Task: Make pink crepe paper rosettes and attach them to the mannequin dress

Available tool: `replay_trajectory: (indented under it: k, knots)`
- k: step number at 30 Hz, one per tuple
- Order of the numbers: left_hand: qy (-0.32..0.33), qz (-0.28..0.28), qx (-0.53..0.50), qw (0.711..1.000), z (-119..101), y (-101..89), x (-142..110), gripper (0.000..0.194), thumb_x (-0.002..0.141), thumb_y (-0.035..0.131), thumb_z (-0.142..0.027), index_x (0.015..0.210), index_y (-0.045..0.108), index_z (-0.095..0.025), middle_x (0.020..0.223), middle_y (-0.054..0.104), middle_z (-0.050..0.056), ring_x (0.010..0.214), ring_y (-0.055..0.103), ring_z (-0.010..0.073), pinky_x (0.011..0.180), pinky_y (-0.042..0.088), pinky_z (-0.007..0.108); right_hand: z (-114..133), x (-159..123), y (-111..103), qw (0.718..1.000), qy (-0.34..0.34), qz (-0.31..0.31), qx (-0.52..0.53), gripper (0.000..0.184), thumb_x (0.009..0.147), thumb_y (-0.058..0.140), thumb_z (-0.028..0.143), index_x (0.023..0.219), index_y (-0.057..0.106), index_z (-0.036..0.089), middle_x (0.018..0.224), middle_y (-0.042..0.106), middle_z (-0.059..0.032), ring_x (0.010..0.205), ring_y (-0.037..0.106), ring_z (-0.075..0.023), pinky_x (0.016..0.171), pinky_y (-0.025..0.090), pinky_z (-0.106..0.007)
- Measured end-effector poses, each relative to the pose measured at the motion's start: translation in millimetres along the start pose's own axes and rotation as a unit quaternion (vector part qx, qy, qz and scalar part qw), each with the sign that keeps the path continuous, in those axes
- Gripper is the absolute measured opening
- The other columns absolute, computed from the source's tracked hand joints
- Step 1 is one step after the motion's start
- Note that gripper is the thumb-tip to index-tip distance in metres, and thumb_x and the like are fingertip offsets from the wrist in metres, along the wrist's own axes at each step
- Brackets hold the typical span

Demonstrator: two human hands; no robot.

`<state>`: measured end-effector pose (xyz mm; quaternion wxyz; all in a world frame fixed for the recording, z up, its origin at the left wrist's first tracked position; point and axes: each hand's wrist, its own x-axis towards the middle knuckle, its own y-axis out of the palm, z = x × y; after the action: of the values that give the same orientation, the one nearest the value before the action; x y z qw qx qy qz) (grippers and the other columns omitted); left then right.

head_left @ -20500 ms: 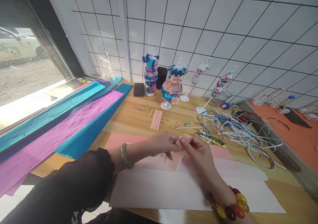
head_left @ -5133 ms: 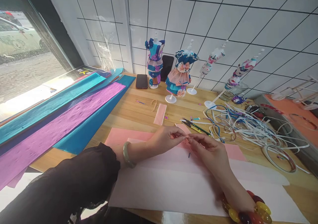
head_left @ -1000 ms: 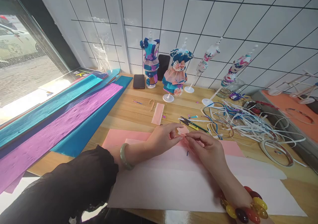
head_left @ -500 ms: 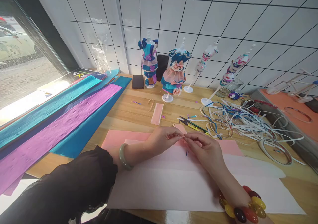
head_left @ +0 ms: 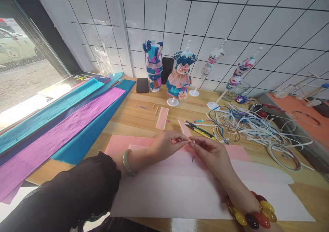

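A small strip of pink paper (head_left: pixel 184 127) is pinched between my two hands, gathered into narrow pleats where my fingertips meet. My left hand (head_left: pixel 169 143) holds it from the left with thumb and forefinger. From the right, my right hand (head_left: pixel 212 152) grips the folded part; its other fingers curl under. Beneath both hands lie pale pink paper sheets (head_left: pixel 185 194). A tiny dark blue scrap (head_left: pixel 193 159) rests on them below my fingertips. Just beyond the hands are black snips (head_left: pixel 194 126) and a yellow cutter (head_left: pixel 205 132). Another pink strip (head_left: pixel 162 118) lies flat on the table.
Paper-dressed mini mannequins (head_left: pixel 179 76) stand along the tiled wall, with a phone (head_left: pixel 142 85) lying beside them. Tangled paper cords (head_left: pixel 249 125) cover the right side. Long teal and purple paper sheets (head_left: pixel 84 122) lie at left. A glass jar (head_left: pixel 238 90) stands behind the cords.
Over the last second my left fingers have closed back onto the strip, which was partly released. Compared with the earliest frame, the strip is now bunched into pleats; the snips lie beside the cutter.
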<state>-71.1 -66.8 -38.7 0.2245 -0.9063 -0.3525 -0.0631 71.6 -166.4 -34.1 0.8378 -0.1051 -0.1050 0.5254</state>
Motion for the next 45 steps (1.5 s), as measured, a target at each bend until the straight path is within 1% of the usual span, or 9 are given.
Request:
replay_trajectory:
  k: [4, 9, 15, 22, 26, 31, 36, 42, 45]
  knots:
    - [0.006, -0.007, -0.013, 1.000, 1.4, 1.0, 0.2, 0.014, 0.077, 0.058, -0.027, 0.078, 0.069, -0.018, 0.077, 0.069, 0.002, 0.072, 0.061, 0.0115, 0.067, 0.047, 0.022, 2.5, -0.2, -0.5, 0.999, -0.012, -0.026, -0.022, 0.019, 0.066, 0.070, 0.034, 0.078, 0.072, 0.020, 0.083, 0.071, -0.0069, 0.075, 0.064, -0.0196, 0.066, 0.052, -0.032]
    - [0.001, -0.001, -0.076, 0.997, 2.4, 0.5, 2.2, 0.016, 0.076, 0.060, -0.029, 0.077, 0.069, -0.016, 0.077, 0.068, 0.004, 0.073, 0.061, 0.0124, 0.068, 0.048, 0.023, -0.1, 1.0, -1.2, 0.999, 0.016, -0.029, -0.002, 0.019, 0.064, 0.071, 0.035, 0.077, 0.072, 0.020, 0.083, 0.072, -0.0069, 0.073, 0.064, -0.0193, 0.061, 0.052, -0.030]
    - [-0.020, 0.004, -0.109, 0.994, 4.2, -0.6, 4.8, 0.019, 0.074, 0.063, -0.031, 0.077, 0.069, -0.014, 0.077, 0.065, 0.005, 0.073, 0.059, 0.0125, 0.068, 0.048, 0.023, -3.8, 2.1, -2.9, 0.999, 0.046, -0.014, 0.018, 0.021, 0.063, 0.072, 0.036, 0.076, 0.072, 0.020, 0.082, 0.072, -0.0066, 0.077, 0.064, -0.0201, 0.060, 0.052, -0.029]
    - [-0.028, 0.002, -0.113, 0.993, 4.7, 0.3, 5.5, 0.019, 0.072, 0.064, -0.033, 0.075, 0.069, -0.015, 0.074, 0.065, 0.004, 0.071, 0.059, 0.0120, 0.065, 0.047, 0.023, -2.5, 1.1, -2.3, 0.998, 0.060, -0.017, 0.029, 0.024, 0.062, 0.072, 0.039, 0.074, 0.070, 0.018, 0.079, 0.071, -0.0075, 0.067, 0.063, -0.0185, 0.051, 0.050, -0.027]
    - [-0.035, 0.003, -0.114, 0.993, 3.1, 0.0, 5.8, 0.019, 0.071, 0.065, -0.033, 0.073, 0.069, -0.014, 0.073, 0.065, 0.004, 0.070, 0.058, 0.0118, 0.063, 0.046, 0.023, -0.9, 0.9, -1.3, 0.996, 0.070, -0.021, 0.043, 0.026, 0.060, 0.074, 0.039, 0.073, 0.070, 0.017, 0.076, 0.070, -0.0075, 0.063, 0.062, -0.0170, 0.050, 0.049, -0.026]
    - [-0.050, 0.010, -0.130, 0.990, 5.7, 1.2, 5.1, 0.019, 0.072, 0.064, -0.032, 0.073, 0.067, -0.014, 0.072, 0.065, 0.004, 0.068, 0.058, 0.0113, 0.062, 0.045, 0.022, 0.7, 0.9, -0.3, 0.994, 0.087, -0.030, 0.066, 0.026, 0.056, 0.077, 0.037, 0.071, 0.068, 0.017, 0.070, 0.068, -0.0045, 0.056, 0.058, -0.0135, 0.048, 0.046, -0.024]
    - [-0.067, 0.007, -0.134, 0.989, 8.5, 3.3, 4.3, 0.019, 0.072, 0.063, -0.031, 0.075, 0.065, -0.012, 0.070, 0.063, 0.003, 0.064, 0.054, 0.0094, 0.060, 0.044, 0.021, 1.0, 0.4, 1.0, 0.993, 0.081, -0.015, 0.086, 0.025, 0.059, 0.075, 0.035, 0.074, 0.066, 0.017, 0.062, 0.061, -0.0006, 0.051, 0.052, -0.0097, 0.043, 0.040, -0.021]
    - [-0.013, 0.003, -0.085, 0.996, 6.2, 3.4, 3.6, 0.023, 0.074, 0.061, -0.028, 0.093, 0.067, -0.017, 0.074, 0.063, 0.000, 0.064, 0.051, 0.0072, 0.062, 0.042, 0.019, -1.3, 1.5, 0.5, 0.996, 0.063, -0.004, 0.070, 0.031, 0.061, 0.074, 0.037, 0.083, 0.066, 0.017, 0.061, 0.057, 0.0009, 0.054, 0.050, -0.0102, 0.046, 0.039, -0.021]
    - [-0.009, 0.010, -0.076, 0.997, 5.9, 3.3, 3.9, 0.022, 0.075, 0.060, -0.029, 0.092, 0.068, -0.018, 0.077, 0.065, 0.001, 0.065, 0.052, 0.0075, 0.062, 0.042, 0.019, -1.7, 1.7, 0.4, 0.997, 0.054, 0.001, 0.059, 0.032, 0.061, 0.073, 0.037, 0.084, 0.066, 0.016, 0.063, 0.059, -0.0001, 0.055, 0.051, -0.0108, 0.047, 0.040, -0.023]
